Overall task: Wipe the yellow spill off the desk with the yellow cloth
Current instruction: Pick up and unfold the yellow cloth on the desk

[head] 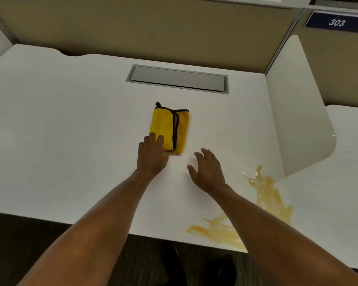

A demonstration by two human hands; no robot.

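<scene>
Centre of the frame, the folded yellow microfibre cloth with dark piping [170, 130] is lying flat on the white laminate desk [60, 124]. The left hand [152, 154] is resting flat, fingers extended, its fingertips [160, 139] overlapping the cloth's lower left corner, pressing rather than gripping. The right hand [208, 171] is hovering just right of it, fingers spread and relaxed, holding nothing, near the cloth but not touching it. Lower right, the streaky yellow spill [266, 193] is smearing across the desk toward its front edge, partly hidden under the right forearm. Above the cloth, a grey rectangular cable hatch [177, 79] is sitting flush. Upper right, a blue sign reading 303 [336, 22] is showing.
</scene>
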